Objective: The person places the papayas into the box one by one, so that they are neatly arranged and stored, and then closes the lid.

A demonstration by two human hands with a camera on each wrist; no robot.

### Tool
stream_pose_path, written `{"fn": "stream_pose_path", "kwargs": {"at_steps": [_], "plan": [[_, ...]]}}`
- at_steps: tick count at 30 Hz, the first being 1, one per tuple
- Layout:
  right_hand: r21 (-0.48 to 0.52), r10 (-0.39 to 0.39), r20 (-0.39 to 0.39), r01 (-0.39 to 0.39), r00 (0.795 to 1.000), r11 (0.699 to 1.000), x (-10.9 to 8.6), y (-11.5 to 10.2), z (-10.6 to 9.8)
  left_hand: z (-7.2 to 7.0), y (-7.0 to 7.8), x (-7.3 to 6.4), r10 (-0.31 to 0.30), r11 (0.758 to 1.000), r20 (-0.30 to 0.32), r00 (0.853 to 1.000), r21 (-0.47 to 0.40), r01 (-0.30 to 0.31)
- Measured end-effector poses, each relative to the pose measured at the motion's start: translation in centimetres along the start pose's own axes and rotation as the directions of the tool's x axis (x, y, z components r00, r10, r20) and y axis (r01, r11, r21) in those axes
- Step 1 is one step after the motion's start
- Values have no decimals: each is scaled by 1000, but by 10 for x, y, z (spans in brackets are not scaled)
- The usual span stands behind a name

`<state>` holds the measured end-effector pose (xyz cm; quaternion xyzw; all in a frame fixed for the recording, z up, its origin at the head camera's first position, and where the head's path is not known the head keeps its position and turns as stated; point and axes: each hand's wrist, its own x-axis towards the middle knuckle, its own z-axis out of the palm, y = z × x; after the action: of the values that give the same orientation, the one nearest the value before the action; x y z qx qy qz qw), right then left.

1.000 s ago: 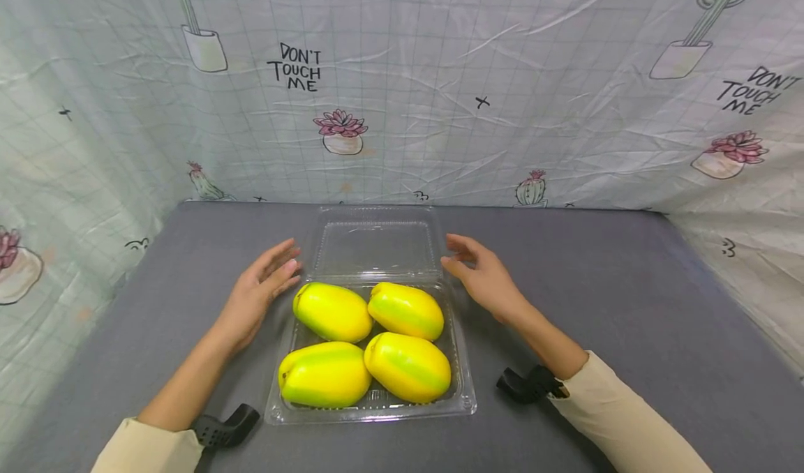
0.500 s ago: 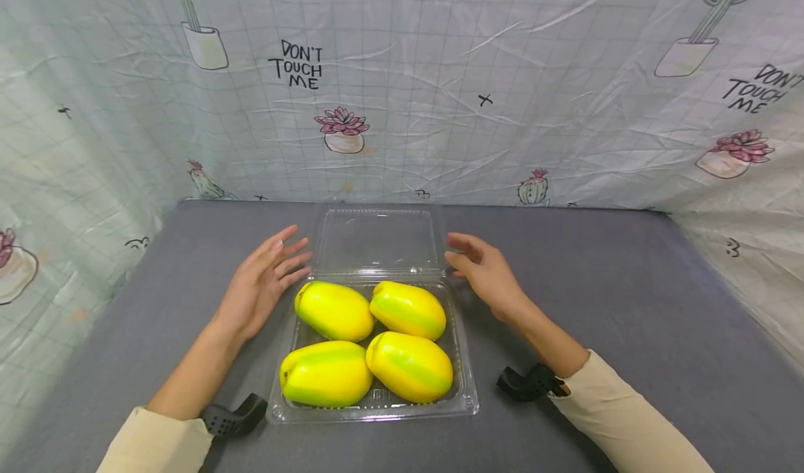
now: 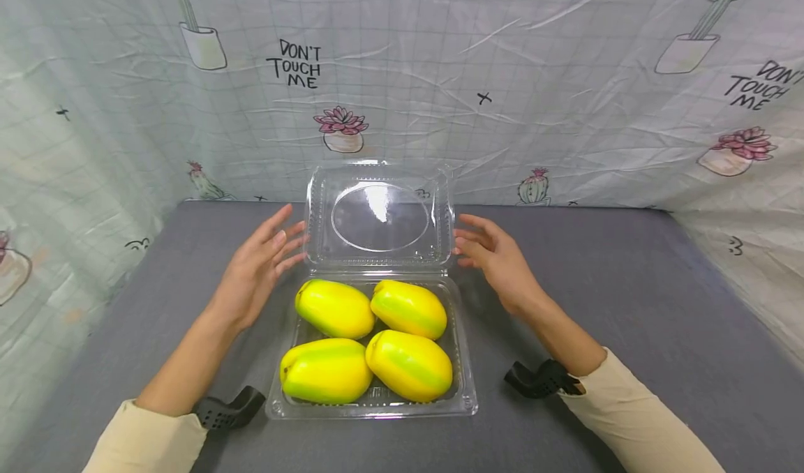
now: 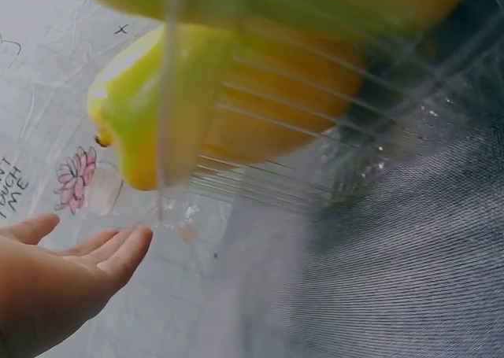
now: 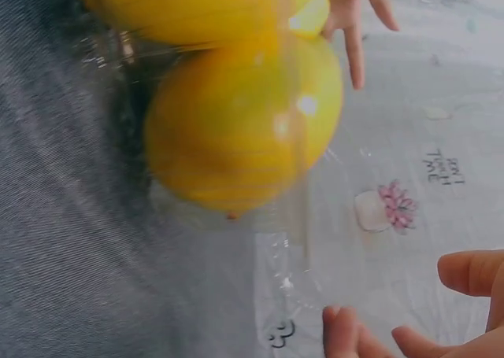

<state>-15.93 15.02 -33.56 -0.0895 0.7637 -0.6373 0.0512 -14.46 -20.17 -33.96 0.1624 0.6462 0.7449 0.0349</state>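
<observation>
A clear plastic clamshell box [image 3: 466, 389] lies on the table with several yellow-green oblong fruits [image 3: 408, 365], possibly mangoes or papayas, in its base. Its hinged lid [image 3: 380, 232] stands raised and tilted back behind the fruits. My left hand [image 3: 254, 271] is at the lid's left side, fingers extended and spread, the fingertips at its edge. On the opposite side, my right hand [image 3: 496, 264] has its fingers loosely bent at the lid's right edge. Whether the fingertips press on the lid is hard to tell. Both wrist views show fruits through the clear box wall, with fingers beyond.
A grey cloth-covered table [image 3: 603, 278] extends on both sides of the box. Behind it hangs a pale curtain [image 3: 402, 75] printed with cactus pots and lettering. Each wrist wears a black camera mount [image 3: 229, 410].
The lid has swung up from lying back behind the base. Both hands have moved slightly away from the person along its sides, and the left fingers have spread. The fruits stay put.
</observation>
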Motion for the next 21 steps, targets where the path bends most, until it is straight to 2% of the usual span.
{"fn": "stream_pose_path", "kwargs": {"at_steps": [6,9,15,21], "plan": [[62,17,29,-19,999,998,-4,-13,-2,1,9,-2,26,998,-12,1000,56,-25],[87,2,38,-5,999,996,-5,-18,-1,1,14,-2,45,998,-18,999,32,-44],[66,-33,47,30,998,997,-6,-25,2,1,23,-2,67,998,-8,998,-4,-67],[23,-79,16,79,997,997,-9,-28,6,2,27,-2,99,995,-1,995,-1,-99]]}}
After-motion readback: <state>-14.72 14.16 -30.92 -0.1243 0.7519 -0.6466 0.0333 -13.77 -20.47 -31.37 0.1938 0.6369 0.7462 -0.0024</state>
